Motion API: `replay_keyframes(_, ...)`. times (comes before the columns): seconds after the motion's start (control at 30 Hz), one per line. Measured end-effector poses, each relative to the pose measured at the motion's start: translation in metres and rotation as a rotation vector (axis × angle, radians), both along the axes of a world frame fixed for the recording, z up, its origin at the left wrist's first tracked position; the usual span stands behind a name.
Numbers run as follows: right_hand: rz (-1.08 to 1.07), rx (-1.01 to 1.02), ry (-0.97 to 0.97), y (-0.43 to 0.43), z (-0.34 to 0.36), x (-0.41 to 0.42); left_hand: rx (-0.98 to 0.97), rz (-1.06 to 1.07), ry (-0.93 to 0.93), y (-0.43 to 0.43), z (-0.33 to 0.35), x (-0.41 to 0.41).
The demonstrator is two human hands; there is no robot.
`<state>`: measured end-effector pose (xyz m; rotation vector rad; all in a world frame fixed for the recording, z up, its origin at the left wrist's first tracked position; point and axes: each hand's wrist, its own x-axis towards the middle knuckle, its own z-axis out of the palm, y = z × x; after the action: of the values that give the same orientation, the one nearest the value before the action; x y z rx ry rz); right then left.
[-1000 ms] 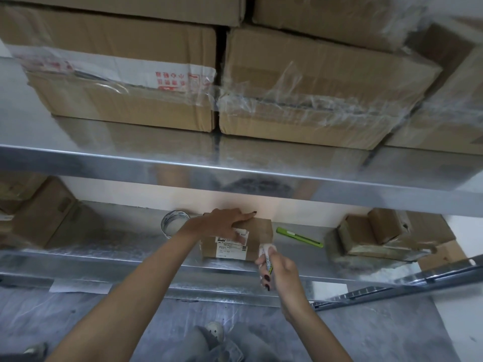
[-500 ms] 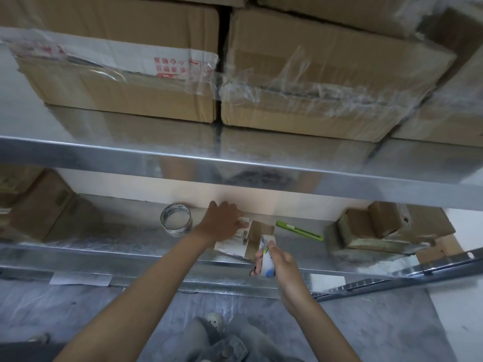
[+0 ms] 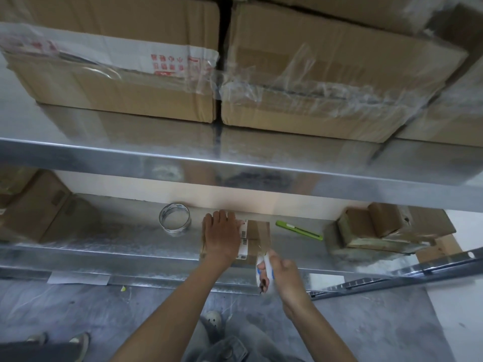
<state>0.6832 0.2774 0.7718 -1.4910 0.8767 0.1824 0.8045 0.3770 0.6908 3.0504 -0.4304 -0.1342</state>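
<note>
The labelled parcel [image 3: 257, 232] is being pressed steady by the flat, straight-fingered left hand [image 3: 222, 237], likely for marking; a white-and-blue pen-like tool [image 3: 263, 265] is being gripped in the right hand [image 3: 285, 276].

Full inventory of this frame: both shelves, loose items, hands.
upper shelf: 1, silver metal, across mid view
lower shelf: 1, silver metal, below it
large boxes: several, brown, film-wrapped, on upper shelf
end boxes: several, brown, at both ends of lower shelf
tape roll: 1, clear, lower shelf, left of centre
small box: 1, brown with white label, lower shelf centre
utility knife: 1, green, lower shelf, right of small box
marker: 1, white and blue, at small box's near edge
left hand: 1, flat on small box
right hand: 1, grips marker
</note>
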Motion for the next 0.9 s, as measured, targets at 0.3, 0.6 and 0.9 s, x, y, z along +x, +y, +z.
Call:
replay_keyframes(0.3,0.033,-0.126,0.095,0.012,-0.024,-0.017,-0.01,0.014,0.017,-0.001,0.0,0.0)
replay_keyframes(0.6,0.06,-0.119,0.185,0.009,-0.054,-0.009,-0.147,-0.061,0.036,-0.003,0.003,-0.003)
replay_keyframes(0.9,0.11,-0.056,0.256,-0.005,-0.052,0.008,-0.278,-0.275,0.287,-0.012,0.008,0.0)
